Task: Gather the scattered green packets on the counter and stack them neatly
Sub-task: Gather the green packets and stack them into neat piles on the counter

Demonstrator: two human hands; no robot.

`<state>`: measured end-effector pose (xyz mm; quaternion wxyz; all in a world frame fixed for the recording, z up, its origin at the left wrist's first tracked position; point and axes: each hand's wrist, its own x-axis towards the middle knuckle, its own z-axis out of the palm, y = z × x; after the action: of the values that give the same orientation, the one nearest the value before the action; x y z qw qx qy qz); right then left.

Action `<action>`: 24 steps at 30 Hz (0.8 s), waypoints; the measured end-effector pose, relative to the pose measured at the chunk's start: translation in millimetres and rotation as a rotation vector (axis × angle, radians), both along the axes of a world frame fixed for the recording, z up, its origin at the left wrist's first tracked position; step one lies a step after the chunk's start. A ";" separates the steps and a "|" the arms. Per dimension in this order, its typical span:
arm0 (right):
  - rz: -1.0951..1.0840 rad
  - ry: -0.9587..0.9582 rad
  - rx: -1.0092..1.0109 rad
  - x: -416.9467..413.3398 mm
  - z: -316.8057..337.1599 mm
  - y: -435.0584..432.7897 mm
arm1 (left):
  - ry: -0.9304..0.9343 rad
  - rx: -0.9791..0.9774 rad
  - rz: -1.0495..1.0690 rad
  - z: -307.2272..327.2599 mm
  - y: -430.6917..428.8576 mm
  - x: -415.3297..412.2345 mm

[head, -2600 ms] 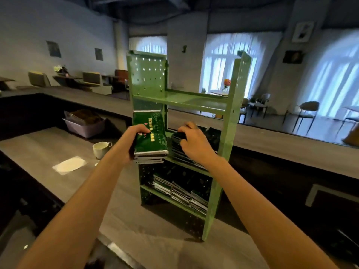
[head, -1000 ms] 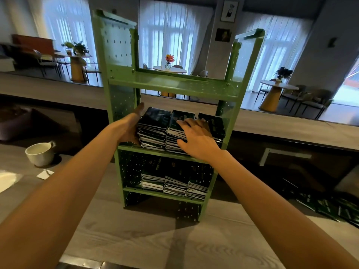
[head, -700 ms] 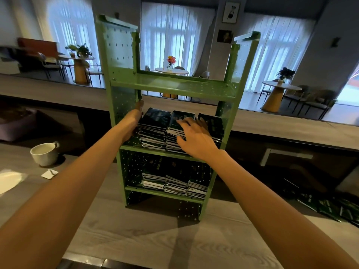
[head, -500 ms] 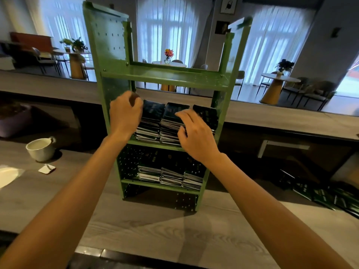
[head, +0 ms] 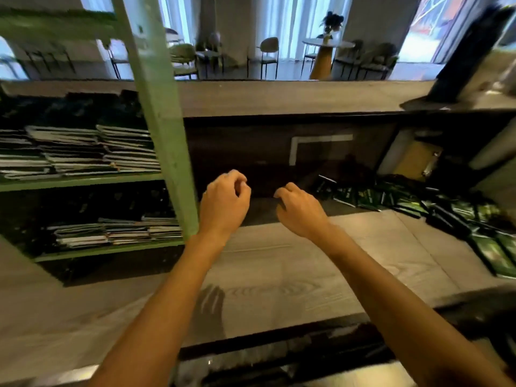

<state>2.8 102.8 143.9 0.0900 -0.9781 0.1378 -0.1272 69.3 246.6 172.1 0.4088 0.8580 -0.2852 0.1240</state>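
Part of the job looks done: piles of packets (head: 83,152) sit stacked on two shelves of the green rack (head: 159,107) at my 10 o'clock. The scattered green packets (head: 413,203) lie in a heap on the desk (head: 279,275) at 3 o'clock, not yet gathered. My left hand (head: 223,203) and right hand (head: 301,212) hover side by side above the desk, fingers loosely curled, holding and touching nothing.

Close by runs a grey wood-grain counter (head: 279,275), backed by a raised dark-fronted ledge (head: 279,96). Beyond it, daylight comes through tall white-curtained windows (head: 290,20) onto dark-framed chairs (head: 269,47) and, far right, a round table on a tan cone base (head: 326,43).
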 end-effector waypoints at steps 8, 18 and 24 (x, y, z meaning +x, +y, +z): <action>-0.131 0.266 0.006 -51.7 -31.7 -195.9 | 0.260 0.192 -0.102 -39.8 -194.5 -40.7; -0.088 0.442 0.143 -51.3 -77.9 -306.7 | 0.448 0.410 0.055 -92.4 -292.1 -49.0; 0.004 0.471 0.157 -39.4 -114.7 -312.6 | 0.463 0.464 0.159 -126.5 -291.3 -32.3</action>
<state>-36.5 -209.8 29.2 0.1315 -0.9711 0.1623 0.1157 37.0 -44.7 45.6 0.2457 0.9531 -0.1374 -0.1108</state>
